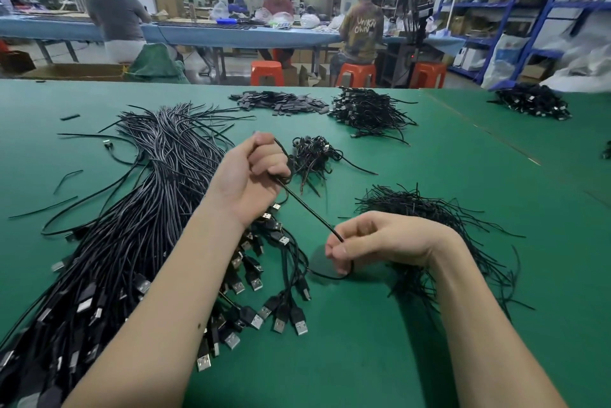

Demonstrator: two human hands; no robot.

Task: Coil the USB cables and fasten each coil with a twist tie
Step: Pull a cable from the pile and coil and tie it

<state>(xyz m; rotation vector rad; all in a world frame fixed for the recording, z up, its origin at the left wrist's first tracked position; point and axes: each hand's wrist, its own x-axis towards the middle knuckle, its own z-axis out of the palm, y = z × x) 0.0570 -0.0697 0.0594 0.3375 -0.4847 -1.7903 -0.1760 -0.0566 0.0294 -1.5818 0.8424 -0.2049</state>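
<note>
At the near edge of my view, my right hand [380, 242] pinches one end of a taut USB cable [307, 209], a slack loop hanging below its fingers. The cable runs diagonally up and left to my left hand [258, 173], fisted around the forming coil. Twist ties [426, 209] lie just beside the right hand; finished coils [367, 110] sit farther back.

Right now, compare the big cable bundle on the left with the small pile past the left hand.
The loose bundle is long, uncoiled and far larger, its USB plugs fanned toward the camera. The small pile is compact, its cables coiled. Both are black and lie on the green table.
</note>
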